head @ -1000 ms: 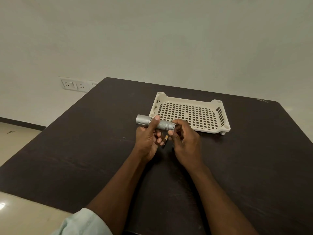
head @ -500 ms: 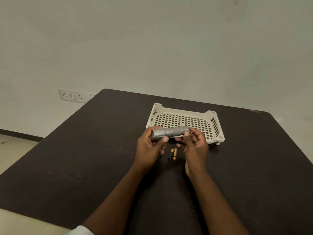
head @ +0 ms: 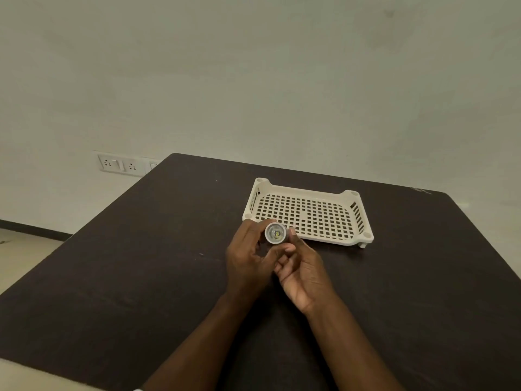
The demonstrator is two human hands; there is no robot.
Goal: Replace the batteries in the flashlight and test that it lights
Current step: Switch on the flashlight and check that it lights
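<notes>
The head view shows the left hand (head: pixel 248 255) wrapped around the barrel of the flashlight (head: pixel 276 234), fingers curled behind it and thumb crossing in front just under the head, so the lens faces straight back at the camera; this pose looks chosen to let the person peer into the reflector and judge whether it lights. A small pale spot sits at the lens centre, but whether that is a lit emitter or only a reflection I cannot tell. The right hand (head: pixel 304 275) sits just to the right and nearer, palm turned partly up, fingers loosely bent, with one fingertip touching the right side of the flashlight head; it seems to steady rather than grip, and whether it holds anything is hidden. Both hands hover above the dark desk (head: pixel 141 263). Just beyond them, touching nothing, stands a cream perforated tray (head: pixel 363 235). On the far left wall is a socket plate (head: pixel 119 164).
</notes>
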